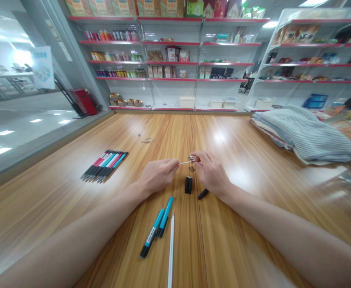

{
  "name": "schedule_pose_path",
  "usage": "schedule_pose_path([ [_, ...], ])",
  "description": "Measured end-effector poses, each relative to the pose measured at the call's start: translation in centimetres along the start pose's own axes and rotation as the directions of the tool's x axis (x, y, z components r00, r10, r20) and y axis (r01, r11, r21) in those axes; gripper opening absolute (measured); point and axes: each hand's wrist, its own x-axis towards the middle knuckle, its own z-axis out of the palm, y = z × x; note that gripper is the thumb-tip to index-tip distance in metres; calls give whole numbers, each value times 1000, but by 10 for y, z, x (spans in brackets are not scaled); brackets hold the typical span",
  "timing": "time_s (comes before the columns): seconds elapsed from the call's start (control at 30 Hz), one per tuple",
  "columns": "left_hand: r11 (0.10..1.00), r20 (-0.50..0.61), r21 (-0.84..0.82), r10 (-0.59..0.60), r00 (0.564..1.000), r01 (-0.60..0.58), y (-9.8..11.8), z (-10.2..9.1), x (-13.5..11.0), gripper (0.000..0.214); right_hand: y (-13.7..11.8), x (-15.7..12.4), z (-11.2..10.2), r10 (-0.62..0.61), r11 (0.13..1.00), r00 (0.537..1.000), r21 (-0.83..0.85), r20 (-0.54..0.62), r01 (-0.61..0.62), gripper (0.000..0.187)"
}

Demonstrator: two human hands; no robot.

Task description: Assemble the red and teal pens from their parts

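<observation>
A thin white pen refill (pixel 185 163) stretches between my two hands above the wooden table. My left hand (pixel 159 174) is closed, pinching its left end. At the other end, the fingertips of my right hand (pixel 211 171) are closed around the refill's tip; a small metal bit there is too tiny to make out. Small silver pen parts (pixel 191 157) and short brownish pieces (pixel 191 169) lie just beneath. Black rubber grips (pixel 188 185) rest between my hands, and another black piece (pixel 203 194) lies under my right wrist. Nearer me are blue pen barrels (pixel 165 218) and white refills (pixel 171 248).
A row of assembled pens (pixel 105 165) in pink, white and blue lies at the left. Behind it are a thin loop (pixel 147 140) and a tiny bit (pixel 139 134). Folded cloths (pixel 304 132) are piled at the right. Stocked shelves (pixel 172 60) stand beyond the table.
</observation>
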Motion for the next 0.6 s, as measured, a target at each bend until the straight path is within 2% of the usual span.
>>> schedule_pose_path([
  [0.33, 993, 11, 87, 78, 997, -79, -4, -1, -2, 32, -1, -1, -2, -80, 996, 993, -28, 83, 82, 32],
  [0.6, 988, 19, 82, 130, 991, -131, -1, -2, -2, 34, -3, -1, 0, -122, 989, 988, 95, 93, 113, 30],
])
